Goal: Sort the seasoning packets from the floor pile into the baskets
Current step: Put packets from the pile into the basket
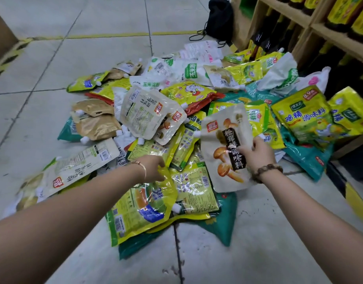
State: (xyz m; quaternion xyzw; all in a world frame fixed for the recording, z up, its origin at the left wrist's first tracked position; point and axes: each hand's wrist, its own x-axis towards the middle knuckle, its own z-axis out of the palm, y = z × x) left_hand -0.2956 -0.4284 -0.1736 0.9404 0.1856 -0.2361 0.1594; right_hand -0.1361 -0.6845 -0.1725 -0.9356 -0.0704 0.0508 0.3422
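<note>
Two bare hands over one heap of seasoning packets (pixel 176 103) on the grey tiled floor (pixel 74 68). The packets are yellow, white, teal and dull gold, overlapping too much to count. The left hand (pixel 154 168) has its fingers curled and pinches the top edge of one yellow-green glossy pouch (pixel 141 208), which lies at the near edge of the heap on top of other packets. The right hand (pixel 256 154) grips one white pouch printed with brown mushrooms (pixel 223 144) by its right edge, fingers curled onto the front face; the pouch stands tilted over the near right of the heap. One thin gold bangle (pixel 143 170) on the left wrist, one brown bead bracelet (pixel 266 171) on the right. Two large yellow bags with blue lettering (pixel 303 115) lie side by side at the heap's right. Far right – one wooden shelf unit (pixel 311 23) holding yellow-labelled bottles, number unclear. One black drawstring bag (pixel 220 19) sits just beside the shelf's left end. One yellow painted line (pixel 106 35) crosses the far floor.
</note>
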